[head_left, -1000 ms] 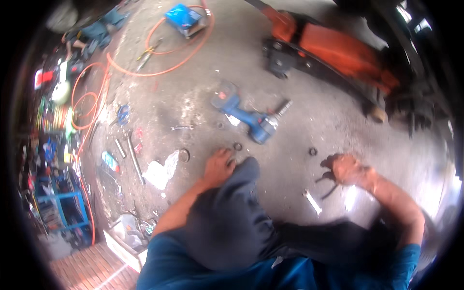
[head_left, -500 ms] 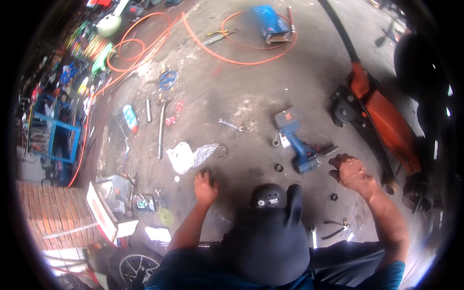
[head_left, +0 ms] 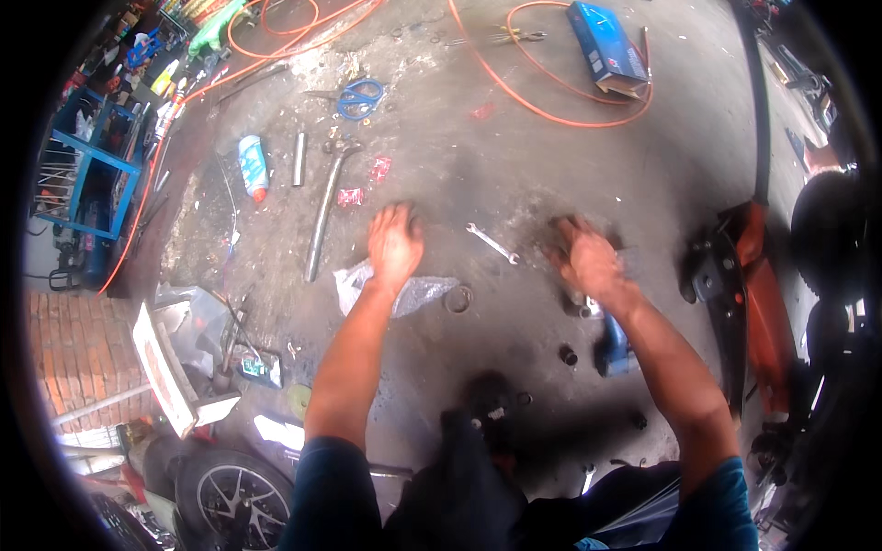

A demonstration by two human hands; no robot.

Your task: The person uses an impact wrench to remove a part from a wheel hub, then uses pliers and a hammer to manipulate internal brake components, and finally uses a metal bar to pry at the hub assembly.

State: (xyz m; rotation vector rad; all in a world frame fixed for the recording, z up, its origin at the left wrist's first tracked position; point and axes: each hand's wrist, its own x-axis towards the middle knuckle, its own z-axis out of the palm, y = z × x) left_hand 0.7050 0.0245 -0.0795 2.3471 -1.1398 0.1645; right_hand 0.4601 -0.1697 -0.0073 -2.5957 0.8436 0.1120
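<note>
Step in hand is looking like a low reach, prob.; picking up would be calling for fingers curling under. L hand is hanging by crinkly clear plastic, fingers bunched narrow; R hand is part-hiding the smooth blue drill. Can't tell if either's gripping. Slim steel spanner is lying btwn.

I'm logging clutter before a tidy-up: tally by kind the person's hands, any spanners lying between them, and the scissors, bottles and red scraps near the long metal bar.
Hands: 2 (left hand, right hand)
Spanner: 1
Blue scissors: 1
Bottle: 1
Red scraps: 2
Total: 7
</note>
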